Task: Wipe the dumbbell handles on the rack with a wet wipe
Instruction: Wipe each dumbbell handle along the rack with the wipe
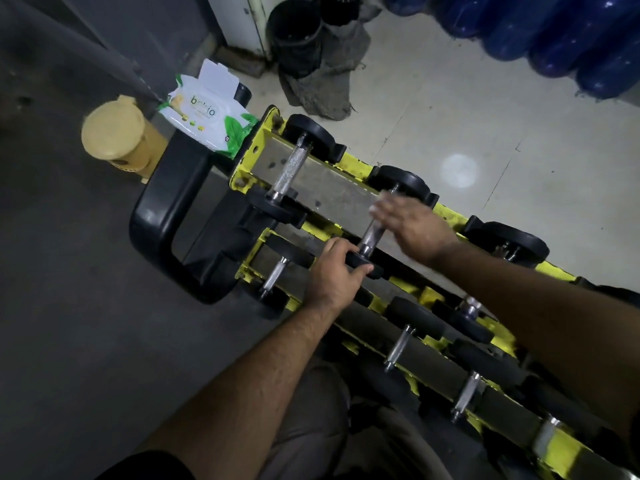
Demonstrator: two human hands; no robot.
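- The yellow rack (pixel 446 213) runs from upper left to lower right, with black-ended dumbbells lying across its tiers
- The second dumbbell on the top tier has its knurled metal handle (pixel 372 234) partly showing between the two hands
- The left hand (pixel 334 271) is curled around that dumbbell's near black end (pixel 360 263), fingers wrapped over the top and thumb beneath
- The right hand (pixel 410 225) lies over the upper part of the same handle, fingers stretched out and blurred; a pale smear at the fingertips may be a wipe, but it cannot be told for certain, nor whether the hand grips anything
- The first dumbbell handle (pixel 289 171) on the top tier lies bare, well apart from both hands
- A pack of wet wipes (pixel 207 117) with its lid flipped open sits just beside the rack's far left end
- A tan lidded bin (pixel 117 135) stands on the dark floor to the left of the pack
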